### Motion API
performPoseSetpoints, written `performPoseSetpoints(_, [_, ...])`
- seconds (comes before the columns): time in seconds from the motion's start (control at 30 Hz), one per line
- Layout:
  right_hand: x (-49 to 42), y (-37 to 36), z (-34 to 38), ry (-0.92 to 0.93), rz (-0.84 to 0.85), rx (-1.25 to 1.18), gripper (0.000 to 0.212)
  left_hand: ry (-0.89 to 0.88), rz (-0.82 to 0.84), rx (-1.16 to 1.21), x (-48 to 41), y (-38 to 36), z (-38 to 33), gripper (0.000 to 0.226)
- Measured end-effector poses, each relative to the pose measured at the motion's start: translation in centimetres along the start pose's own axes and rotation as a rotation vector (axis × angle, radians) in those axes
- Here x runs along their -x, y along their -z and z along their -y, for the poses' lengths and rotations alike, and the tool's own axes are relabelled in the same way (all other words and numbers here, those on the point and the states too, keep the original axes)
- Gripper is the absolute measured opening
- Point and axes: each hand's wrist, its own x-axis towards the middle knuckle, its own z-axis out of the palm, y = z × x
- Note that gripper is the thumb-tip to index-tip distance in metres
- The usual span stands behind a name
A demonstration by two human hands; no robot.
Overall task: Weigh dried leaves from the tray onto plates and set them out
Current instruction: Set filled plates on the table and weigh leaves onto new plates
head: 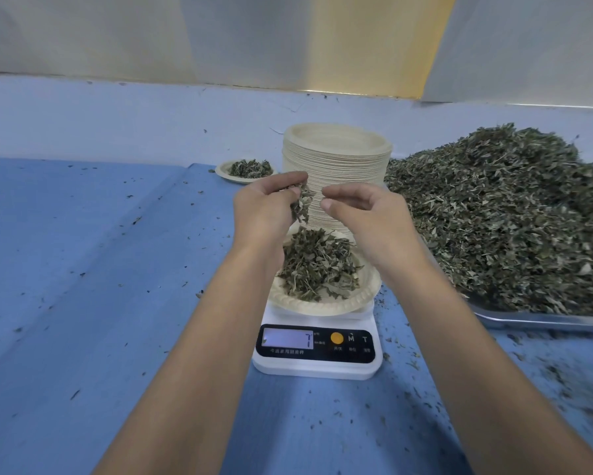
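A cream paper plate (363, 296) heaped with dried green leaves (317, 265) sits on a white digital scale (317, 351) whose display shows 7. My left hand (266, 209) hovers above the plate and holds a clump of leaves in its curled fingers, some hanging down. My right hand (367, 214) is beside it with fingers loosely curled; I see no leaves in it. A large heap of dried leaves (500, 217) fills a metal tray (541, 320) at the right.
A tall stack of empty paper plates (336, 156) stands right behind the scale. A filled plate (247, 171) sits further back to the left. A blue cloth (82, 269) dotted with leaf crumbs covers the table; a pale wall runs behind.
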Motion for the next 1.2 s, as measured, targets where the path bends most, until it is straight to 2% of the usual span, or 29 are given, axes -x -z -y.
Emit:
performPoseSetpoints(0.13, [0.2,-0.6,0.1,0.018,0.054,-0.019,0.02,-0.005,0.043,-0.003,0.3,-0.3,0.0,0.028])
performPoseSetpoints(0.37, [0.2,-0.8,0.1,0.018,0.018,-0.026,0.017,-0.019,0.059,0.011,0.5,-0.6,0.0,0.028])
performPoseSetpoints(0.7, [-0.4,1.8,0.6,0.0,-0.138,-0.15,0.013,-0.054,0.083,0.061,1.0,-4.9,0.1,0.031])
performPoseSetpoints(0.93, [-0.2,7.6,-1.2,-0.002,-0.317,-0.084,0.012,-0.031,0.161,0.076,2.4,-11.7,2.5,0.029])
performPoseSetpoints(1.0, [0.2,9.1,-2.4,-0.006,-0.388,-0.039,0.018,-0.004,0.17,0.045,3.1,-13.7,3.9,0.026])
performPoseSetpoints(1.1, [0.4,11.2,-4.2,-0.062,-0.46,0.071,0.021,0.062,0.224,0.005,4.0,-15.9,5.9,0.026])
performPoseSetpoints(1.2, [0.3,13.0,-5.7,-0.162,-0.502,0.07,0.02,0.093,0.318,-0.101,4.6,-17.4,7.0,0.028])
